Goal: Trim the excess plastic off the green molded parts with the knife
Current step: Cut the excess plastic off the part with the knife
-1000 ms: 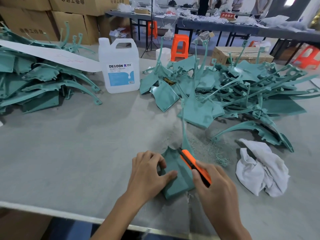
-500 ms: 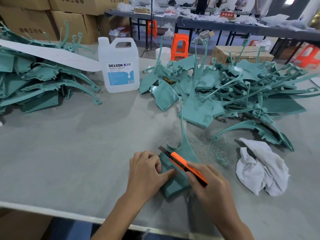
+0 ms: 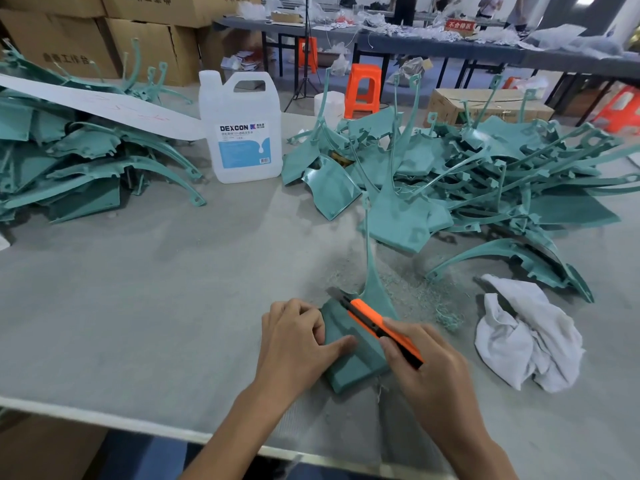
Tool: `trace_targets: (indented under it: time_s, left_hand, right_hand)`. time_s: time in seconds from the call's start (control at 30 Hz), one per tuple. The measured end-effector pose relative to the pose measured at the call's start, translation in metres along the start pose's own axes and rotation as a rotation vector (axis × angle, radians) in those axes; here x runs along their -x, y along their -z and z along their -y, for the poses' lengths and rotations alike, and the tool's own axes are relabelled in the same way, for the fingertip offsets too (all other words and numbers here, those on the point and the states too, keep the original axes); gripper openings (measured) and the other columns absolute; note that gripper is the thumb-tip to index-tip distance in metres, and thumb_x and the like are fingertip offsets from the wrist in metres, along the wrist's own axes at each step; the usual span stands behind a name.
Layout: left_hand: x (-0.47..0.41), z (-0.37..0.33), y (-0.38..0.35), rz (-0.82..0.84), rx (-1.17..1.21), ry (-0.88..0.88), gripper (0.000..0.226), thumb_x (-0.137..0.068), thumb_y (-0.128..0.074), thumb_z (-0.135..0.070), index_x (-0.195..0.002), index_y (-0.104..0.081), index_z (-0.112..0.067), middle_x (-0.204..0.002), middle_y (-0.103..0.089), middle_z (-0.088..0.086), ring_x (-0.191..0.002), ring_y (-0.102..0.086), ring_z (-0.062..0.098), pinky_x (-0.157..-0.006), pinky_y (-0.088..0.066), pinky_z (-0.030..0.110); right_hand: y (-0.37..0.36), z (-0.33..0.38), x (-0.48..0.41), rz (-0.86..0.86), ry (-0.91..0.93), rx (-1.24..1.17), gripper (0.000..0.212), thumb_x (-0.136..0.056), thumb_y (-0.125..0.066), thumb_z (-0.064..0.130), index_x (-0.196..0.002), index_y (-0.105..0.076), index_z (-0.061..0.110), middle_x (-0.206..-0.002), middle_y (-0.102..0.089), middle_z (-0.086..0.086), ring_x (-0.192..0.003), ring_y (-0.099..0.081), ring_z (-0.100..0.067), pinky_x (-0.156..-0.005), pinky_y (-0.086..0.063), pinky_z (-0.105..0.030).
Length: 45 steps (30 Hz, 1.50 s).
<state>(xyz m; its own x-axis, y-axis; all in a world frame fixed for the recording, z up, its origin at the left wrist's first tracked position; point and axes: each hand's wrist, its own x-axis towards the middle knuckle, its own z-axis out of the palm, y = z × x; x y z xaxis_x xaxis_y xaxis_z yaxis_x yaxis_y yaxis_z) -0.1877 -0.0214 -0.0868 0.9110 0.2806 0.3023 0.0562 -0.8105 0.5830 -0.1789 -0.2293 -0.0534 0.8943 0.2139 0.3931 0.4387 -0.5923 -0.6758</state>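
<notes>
The right grip (image 3: pixel 426 362) is curled round the rear of the knife (image 3: pixel 372 322), thumb and fingers pinching its orange body; the dark blade end points up and left and lies on the upper left edge of the part (image 3: pixel 349 370); the left grip (image 3: pixel 294 341) holds that part at its left side, fingers curled at the edge, thumb laid flat across its face. The part lies on the desk (image 3: pixel 138 289) near the front edge, between the two grips, its broad end toward the person; a thin stem rises from its far end.

Just beyond and to the right of the part, fine green shavings (image 3: pixel 426 299) are strewn on the desk; right of them lies a crumpled white rag (image 3: pixel 530 337). Farther back on the right is a big pile (image 3: pixel 485 174) of green parts, stems sticking up at many angles; on the far left is a second heap (image 3: pixel 69 161), with a long white strip (image 3: pixel 104 105) lying across its top. Between the two stands a white jug (image 3: pixel 242 133) with a blue label reading DEXCON, upright, cap on.

Behind the desk, cardboard boxes (image 3: pixel 69 46) are stacked at the left; an orange stool (image 3: pixel 363 88) stands on the floor; a long dark table carries white clutter at the back.
</notes>
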Motion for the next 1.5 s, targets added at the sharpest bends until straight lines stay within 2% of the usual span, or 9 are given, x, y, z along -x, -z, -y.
trace_targets:
  time_s: [0.7,0.83,0.9,1.0,1.07,1.17,1.27,1.37,1.5]
  left_hand:
    - [-0.002,0.002,0.005,0.097,0.051,0.029,0.054,-0.057,-0.059,-0.082,-0.058,-0.039,-0.032,-0.093,-0.053,-0.023,-0.097,-0.039,0.006,-0.081,-0.022,0.025]
    - [-0.007,0.012,0.028,0.218,0.175,0.114,0.051,-0.049,-0.073,-0.074,-0.077,-0.051,-0.036,-0.098,-0.059,-0.017,-0.099,-0.048,0.009,-0.084,-0.041,0.029]
    - [-0.008,0.025,0.048,0.26,0.187,0.14,0.049,-0.056,-0.088,-0.057,-0.088,-0.056,-0.039,-0.103,-0.061,-0.014,-0.098,-0.056,0.009,-0.086,-0.048,0.031]
    - [-0.015,0.045,0.08,0.366,0.224,0.162,0.059,-0.07,-0.09,-0.026,-0.119,-0.059,-0.036,-0.12,-0.066,-0.013,-0.113,-0.062,0.009,-0.102,-0.048,0.033]
    - [-0.021,0.047,0.089,0.326,0.121,0.153,0.064,-0.076,-0.084,-0.022,-0.132,-0.056,-0.034,-0.131,-0.063,-0.012,-0.123,-0.058,0.012,-0.107,-0.043,0.033]
    - [-0.024,0.02,0.075,0.142,-0.029,0.111,0.07,-0.08,-0.075,-0.049,-0.141,-0.049,-0.027,-0.142,-0.055,-0.007,-0.132,-0.05,0.02,-0.111,-0.037,0.036]
    - [-0.018,-0.011,0.043,0.237,-0.21,0.105,0.106,-0.063,-0.048,-0.092,-0.147,-0.032,-0.029,-0.149,-0.039,-0.007,-0.139,-0.034,0.018,-0.113,-0.028,0.04]
    - [-0.015,-0.01,0.024,0.3,-0.344,0.081,0.12,-0.058,-0.038,-0.097,-0.154,-0.017,-0.027,-0.157,-0.021,-0.006,-0.145,-0.017,0.019,-0.116,-0.021,0.041]
    - [-0.013,0.002,0.022,0.194,-0.181,0.056,0.121,-0.052,-0.054,-0.088,-0.15,-0.022,-0.024,-0.144,-0.038,-0.005,-0.132,-0.035,0.017,-0.108,-0.032,0.035]
  right_hand:
    - [0.009,-0.009,0.001,-0.055,-0.004,-0.009,0.025,-0.087,-0.074,0.026,-0.111,-0.073,0.034,-0.1,-0.066,0.023,-0.09,-0.064,0.003,-0.078,-0.047,-0.015]
    - [0.014,-0.008,0.006,-0.137,-0.08,-0.084,0.026,-0.085,-0.066,0.038,-0.111,-0.069,0.043,-0.105,-0.066,0.026,-0.098,-0.061,0.01,-0.083,-0.04,-0.002]
    - [0.017,-0.013,0.01,-0.168,-0.138,-0.129,0.032,-0.086,-0.068,0.035,-0.117,-0.066,0.044,-0.108,-0.067,0.026,-0.101,-0.061,0.012,-0.084,-0.039,0.0]
    - [0.018,-0.022,0.015,-0.159,-0.199,-0.13,0.04,-0.088,-0.07,0.029,-0.128,-0.067,0.032,-0.107,-0.065,0.021,-0.098,-0.061,0.007,-0.08,-0.039,0.0]
    - [0.018,-0.023,0.016,-0.148,-0.22,-0.114,0.043,-0.087,-0.071,0.03,-0.13,-0.067,0.029,-0.103,-0.063,0.015,-0.095,-0.059,0.003,-0.078,-0.039,0.0]
    - [0.015,-0.023,0.016,-0.14,-0.229,-0.086,0.042,-0.082,-0.072,0.035,-0.123,-0.072,0.027,-0.102,-0.063,0.008,-0.096,-0.059,0.004,-0.079,-0.038,0.0]
    - [0.017,-0.024,0.016,-0.135,-0.261,-0.082,0.04,-0.079,-0.084,0.023,-0.116,-0.073,0.033,-0.102,-0.065,0.011,-0.096,-0.06,0.007,-0.079,-0.039,0.0]
    - [0.02,-0.023,0.018,-0.111,-0.255,-0.122,0.049,-0.079,-0.084,0.013,-0.111,-0.067,0.045,-0.106,-0.069,0.016,-0.097,-0.063,0.008,-0.082,-0.042,-0.002]
    - [0.018,-0.018,0.022,-0.044,-0.225,-0.112,0.048,-0.08,-0.083,0.019,-0.113,-0.067,0.05,-0.1,-0.073,0.025,-0.092,-0.066,0.012,-0.08,-0.044,-0.001]
